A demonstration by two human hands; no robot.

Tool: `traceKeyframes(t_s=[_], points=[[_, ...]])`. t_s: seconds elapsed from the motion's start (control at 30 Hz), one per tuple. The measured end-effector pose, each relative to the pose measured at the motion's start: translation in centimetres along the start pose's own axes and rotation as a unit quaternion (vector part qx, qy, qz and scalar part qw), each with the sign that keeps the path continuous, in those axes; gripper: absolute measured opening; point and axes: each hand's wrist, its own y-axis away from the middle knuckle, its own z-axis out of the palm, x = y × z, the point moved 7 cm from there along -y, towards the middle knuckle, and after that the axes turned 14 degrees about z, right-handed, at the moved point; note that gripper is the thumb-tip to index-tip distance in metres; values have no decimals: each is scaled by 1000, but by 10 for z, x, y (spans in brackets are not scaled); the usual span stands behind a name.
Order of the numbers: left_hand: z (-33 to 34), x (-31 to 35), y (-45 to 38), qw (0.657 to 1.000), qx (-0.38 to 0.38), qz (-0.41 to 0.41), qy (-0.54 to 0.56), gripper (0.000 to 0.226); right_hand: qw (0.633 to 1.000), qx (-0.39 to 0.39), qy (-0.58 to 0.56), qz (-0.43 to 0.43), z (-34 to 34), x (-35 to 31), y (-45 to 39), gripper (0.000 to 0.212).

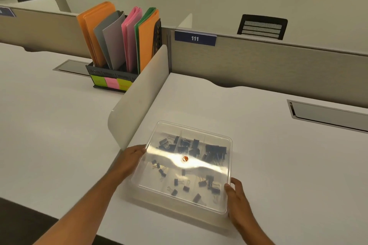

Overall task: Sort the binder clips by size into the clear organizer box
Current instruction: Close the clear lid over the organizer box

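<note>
Head view: left hand (133, 155) gripped the far-left edge of the clear organizer box (223, 167), fingers curled on its rim; right hand (237, 198) pinched the near-right corner. Black binder clips (214, 152) lay in compartments under the closed lid. The box sat on a white desk (288, 165) beside a divider panel (139, 97); colored folders (123, 36) stood beyond.

Your two forearms came into view bare: no sleeves or cuffs showed anywhere along them. Your left hand (133, 155) wore no glove, ring or band that could be seen. Your right hand (237, 199) was likewise ungloved, and its wrist carried no watch or bracelet. Your nails looked short and unpainted.
</note>
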Motion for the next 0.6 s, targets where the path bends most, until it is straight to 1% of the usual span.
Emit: traceKeyframes(t_s=[0.07,0.13,0.17,0.23,0.27,0.33,0.37,0.43,0.47,0.5,0.57,0.6], points=[[-8,8,-15,1000,27,-9,-3,32,999,35,-21,21,-11,-7,-13,26],[-11,17,-34,998,57,-10,6,32,996,82,-35,9,-21,-32,-25,38],[-8,22,-47,998,60,-9,13,34,994,97,-39,-4,-24,-48,-31,41],[3,31,-73,998,43,-21,41,41,993,112,-42,-20,-26,-87,-46,36],[9,34,-86,998,30,-33,54,45,992,113,-50,-12,-26,-102,-57,37],[18,35,-109,997,9,-55,60,49,993,111,-48,13,-23,-126,-77,45],[21,34,-117,997,3,-61,53,50,993,111,-24,18,-22,-133,-87,49],[24,27,-130,997,-7,-67,44,61,993,112,9,29,-20,-137,-102,53],[26,23,-133,997,-5,-65,44,66,993,112,14,38,-19,-134,-108,52],[29,21,-135,998,0,-49,45,64,993,114,13,42,-19,-131,-112,48],[32,24,-133,1000,17,0,22,50,991,126,0,38,-19,-126,-116,49],[32,27,-131,999,30,26,0,48,990,136,-5,30,-18,-125,-115,52]])
